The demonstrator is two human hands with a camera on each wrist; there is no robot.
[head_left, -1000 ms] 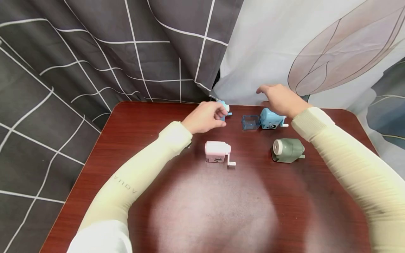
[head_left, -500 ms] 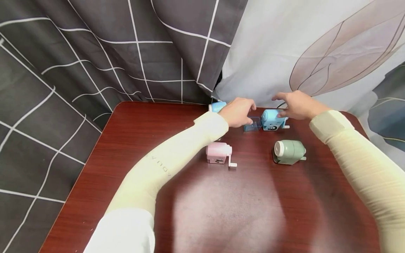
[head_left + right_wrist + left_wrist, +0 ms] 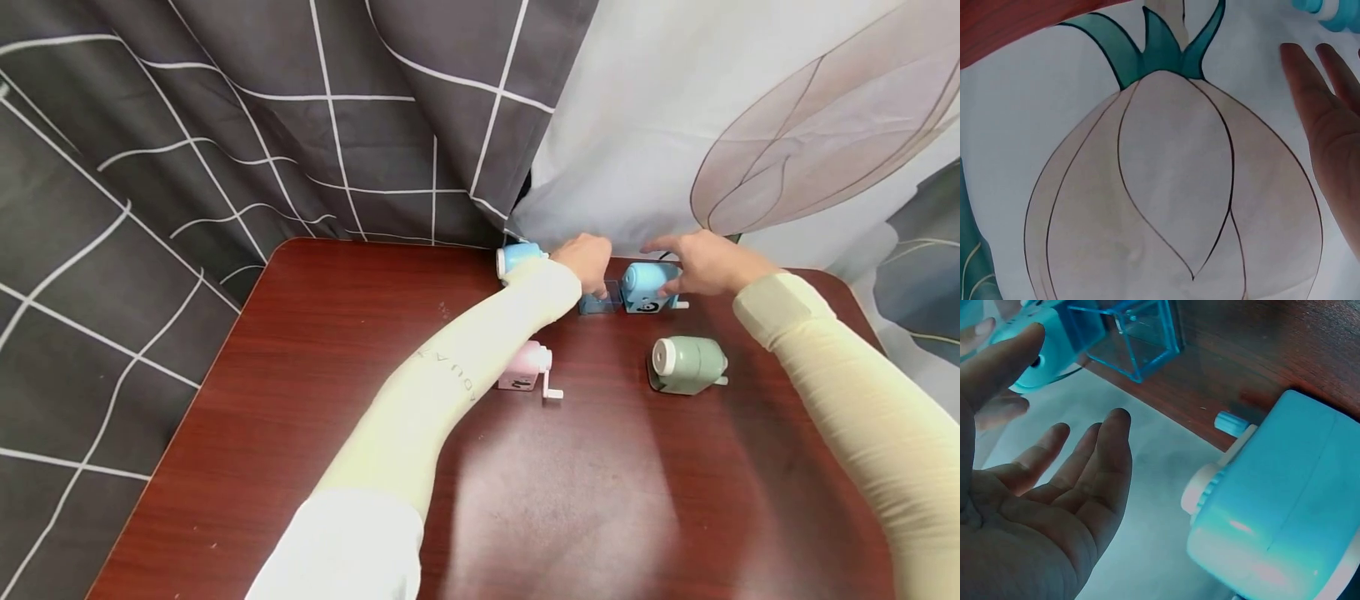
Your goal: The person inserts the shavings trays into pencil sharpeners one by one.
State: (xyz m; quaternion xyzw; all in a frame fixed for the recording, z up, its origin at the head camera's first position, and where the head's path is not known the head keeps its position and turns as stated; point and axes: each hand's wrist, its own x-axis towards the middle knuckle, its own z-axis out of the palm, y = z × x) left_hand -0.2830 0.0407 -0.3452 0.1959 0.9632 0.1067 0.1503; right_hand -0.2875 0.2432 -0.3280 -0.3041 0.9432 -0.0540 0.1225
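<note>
Near the back edge of the table stands a light blue crank pencil sharpener (image 3: 641, 293) with a panda print. Its see-through blue drawer (image 3: 600, 300) extends out on the left. My left hand (image 3: 587, 260) is over the drawer; in the left wrist view its fingers (image 3: 1110, 456) are spread, with nothing held. My right hand (image 3: 711, 262) is at the sharpener's right side, thumb and forefinger apart about its back. Straight fingers (image 3: 1316, 106) show in the right wrist view. A second blue sharpener (image 3: 1279, 506) is beside my left wrist.
A pink crank sharpener (image 3: 522, 367), partly covered by my left sleeve, stands nearer on the reddish-brown table (image 3: 315, 350). To the right is a green sharpener (image 3: 692, 363). A dark checked curtain (image 3: 360, 142) and a pale printed one (image 3: 630, 158) hang behind the table.
My left hand has moved right, from the second blue sharpener to the drawer of the panda one. The right hand has shifted right and down beside the panda sharpener.
</note>
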